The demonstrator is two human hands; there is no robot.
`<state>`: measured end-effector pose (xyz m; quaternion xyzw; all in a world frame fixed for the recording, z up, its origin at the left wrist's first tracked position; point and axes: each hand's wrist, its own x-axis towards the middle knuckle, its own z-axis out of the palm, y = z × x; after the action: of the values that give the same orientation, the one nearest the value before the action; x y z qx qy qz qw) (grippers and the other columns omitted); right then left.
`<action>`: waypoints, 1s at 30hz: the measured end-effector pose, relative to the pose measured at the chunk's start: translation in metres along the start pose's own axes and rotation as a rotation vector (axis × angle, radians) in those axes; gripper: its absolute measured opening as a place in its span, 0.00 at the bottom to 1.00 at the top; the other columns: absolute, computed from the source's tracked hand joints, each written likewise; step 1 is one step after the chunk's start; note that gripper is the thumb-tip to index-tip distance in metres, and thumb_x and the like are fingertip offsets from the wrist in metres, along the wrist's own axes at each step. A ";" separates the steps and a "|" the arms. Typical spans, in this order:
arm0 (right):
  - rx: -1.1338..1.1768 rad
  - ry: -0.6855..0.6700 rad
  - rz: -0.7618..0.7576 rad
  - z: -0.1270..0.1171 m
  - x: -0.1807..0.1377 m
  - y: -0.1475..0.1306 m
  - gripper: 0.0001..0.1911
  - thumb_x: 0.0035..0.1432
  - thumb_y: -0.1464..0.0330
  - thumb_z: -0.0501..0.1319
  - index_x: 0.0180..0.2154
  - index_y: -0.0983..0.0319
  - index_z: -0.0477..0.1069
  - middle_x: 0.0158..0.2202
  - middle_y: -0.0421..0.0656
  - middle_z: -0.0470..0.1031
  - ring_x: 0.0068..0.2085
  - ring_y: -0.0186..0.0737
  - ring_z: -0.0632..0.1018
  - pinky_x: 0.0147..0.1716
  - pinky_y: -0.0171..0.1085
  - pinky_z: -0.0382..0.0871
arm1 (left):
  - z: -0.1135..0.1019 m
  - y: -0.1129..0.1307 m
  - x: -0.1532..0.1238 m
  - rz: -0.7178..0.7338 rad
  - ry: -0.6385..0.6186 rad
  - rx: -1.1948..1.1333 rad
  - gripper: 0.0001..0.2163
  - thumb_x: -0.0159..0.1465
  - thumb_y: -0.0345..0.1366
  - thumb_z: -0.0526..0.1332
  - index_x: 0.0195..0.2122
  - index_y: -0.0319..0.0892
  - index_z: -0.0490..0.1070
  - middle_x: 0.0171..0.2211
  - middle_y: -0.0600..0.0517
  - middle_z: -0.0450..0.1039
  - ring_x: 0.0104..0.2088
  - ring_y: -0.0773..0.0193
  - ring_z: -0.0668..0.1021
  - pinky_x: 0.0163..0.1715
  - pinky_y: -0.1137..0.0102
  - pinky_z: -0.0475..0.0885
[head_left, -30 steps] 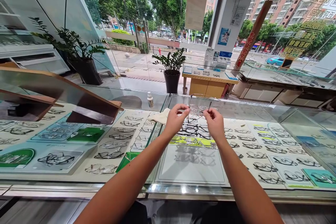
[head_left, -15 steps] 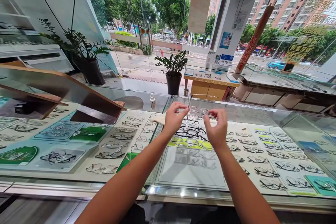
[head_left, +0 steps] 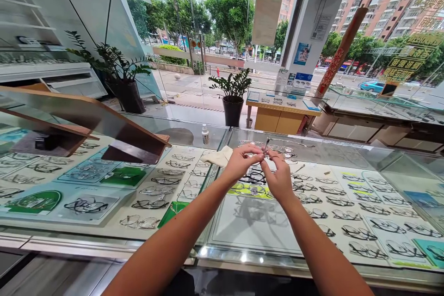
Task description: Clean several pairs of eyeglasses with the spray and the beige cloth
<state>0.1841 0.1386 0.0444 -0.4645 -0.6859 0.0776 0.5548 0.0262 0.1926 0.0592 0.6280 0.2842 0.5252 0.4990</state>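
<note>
A thin pair of eyeglasses [head_left: 266,146] is held up above the glass counter, one slim temple reaching out to the right. My left hand [head_left: 243,162] pinches it from the left between thumb and fingers. From the right, my right hand [head_left: 277,173] closes its thumb and fingers on the same spot, and the fingertips of both hands nearly meet. Much of the eyeglasses is covered by my fingers. A cream cloth [head_left: 219,156] lies on the counter just left of my left hand. Behind the cloth stands a small white bottle [head_left: 205,135].
Under the glass top [head_left: 249,229] lie rows of spectacle frames [head_left: 357,232]. A slanted wooden stand [head_left: 114,134] occupies the left side of the counter. Beyond it are potted plants [head_left: 233,111], a low display table [head_left: 277,120] and the shop window.
My right hand has moved left and closed on the eyeglasses beside my left hand; it was apart from them before. The eyeglasses and left hand shifted slightly right. The view moved a little.
</note>
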 end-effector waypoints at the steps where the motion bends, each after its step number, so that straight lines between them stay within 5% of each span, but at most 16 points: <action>1: 0.016 0.006 0.015 0.001 -0.001 0.000 0.17 0.70 0.61 0.61 0.56 0.58 0.78 0.55 0.52 0.82 0.58 0.54 0.80 0.61 0.56 0.73 | 0.000 0.001 0.000 -0.021 -0.022 -0.024 0.10 0.57 0.45 0.75 0.31 0.44 0.82 0.44 0.45 0.81 0.49 0.52 0.81 0.49 0.59 0.75; 4: 0.010 0.037 0.063 0.002 -0.002 0.000 0.17 0.70 0.59 0.61 0.52 0.60 0.80 0.52 0.54 0.83 0.56 0.55 0.81 0.59 0.55 0.73 | -0.005 0.003 0.004 -0.022 -0.068 0.057 0.11 0.61 0.46 0.72 0.35 0.44 0.82 0.44 0.46 0.82 0.48 0.53 0.80 0.48 0.60 0.74; 6: -0.013 0.066 0.092 0.002 -0.002 0.002 0.18 0.69 0.58 0.62 0.51 0.61 0.80 0.52 0.54 0.83 0.57 0.56 0.80 0.60 0.56 0.73 | -0.018 0.003 0.008 0.035 0.031 0.221 0.11 0.64 0.46 0.69 0.40 0.45 0.82 0.45 0.46 0.81 0.47 0.54 0.80 0.47 0.61 0.73; 10: -0.003 0.068 0.107 0.001 -0.001 0.005 0.18 0.70 0.57 0.61 0.51 0.60 0.81 0.53 0.53 0.84 0.57 0.55 0.80 0.60 0.56 0.71 | -0.070 -0.009 0.023 0.141 0.630 0.591 0.09 0.67 0.40 0.65 0.44 0.44 0.78 0.48 0.44 0.77 0.50 0.52 0.77 0.55 0.59 0.70; 13: -0.003 0.064 0.092 0.001 -0.001 0.005 0.18 0.70 0.57 0.61 0.50 0.60 0.81 0.52 0.53 0.84 0.56 0.54 0.80 0.60 0.56 0.71 | -0.119 -0.029 0.033 0.006 0.848 0.716 0.19 0.65 0.37 0.66 0.56 0.42 0.72 0.57 0.38 0.72 0.59 0.47 0.73 0.63 0.56 0.64; 16: -0.005 0.066 0.093 0.001 -0.002 0.005 0.18 0.70 0.56 0.61 0.50 0.60 0.81 0.52 0.53 0.84 0.55 0.54 0.80 0.59 0.56 0.72 | -0.154 -0.051 0.041 -0.170 0.802 0.623 0.28 0.65 0.38 0.67 0.65 0.42 0.64 0.66 0.36 0.67 0.66 0.46 0.69 0.66 0.56 0.62; 19: -0.010 0.055 0.095 0.001 -0.002 0.004 0.19 0.71 0.56 0.60 0.50 0.60 0.81 0.50 0.52 0.84 0.53 0.54 0.80 0.57 0.55 0.72 | -0.169 -0.068 0.047 -0.211 0.729 0.576 0.32 0.64 0.36 0.68 0.68 0.44 0.60 0.64 0.37 0.72 0.65 0.48 0.73 0.63 0.58 0.66; 25: -0.028 0.027 0.102 0.003 -0.003 0.004 0.18 0.71 0.55 0.59 0.50 0.59 0.81 0.50 0.52 0.84 0.54 0.55 0.80 0.56 0.55 0.72 | -0.173 -0.083 0.051 -0.261 0.690 0.596 0.30 0.63 0.30 0.66 0.67 0.42 0.62 0.60 0.36 0.76 0.62 0.45 0.76 0.61 0.55 0.68; 30: -0.027 0.014 0.105 0.005 -0.005 0.004 0.18 0.70 0.56 0.60 0.50 0.59 0.81 0.51 0.52 0.84 0.55 0.55 0.80 0.57 0.56 0.71 | -0.170 -0.082 0.046 -0.248 0.655 0.659 0.17 0.62 0.32 0.67 0.53 0.43 0.72 0.53 0.39 0.78 0.56 0.45 0.78 0.59 0.54 0.68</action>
<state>0.1822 0.1394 0.0364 -0.5078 -0.6575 0.0942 0.5485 -0.1068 0.3168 -0.0079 0.5158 0.6504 0.5139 0.2165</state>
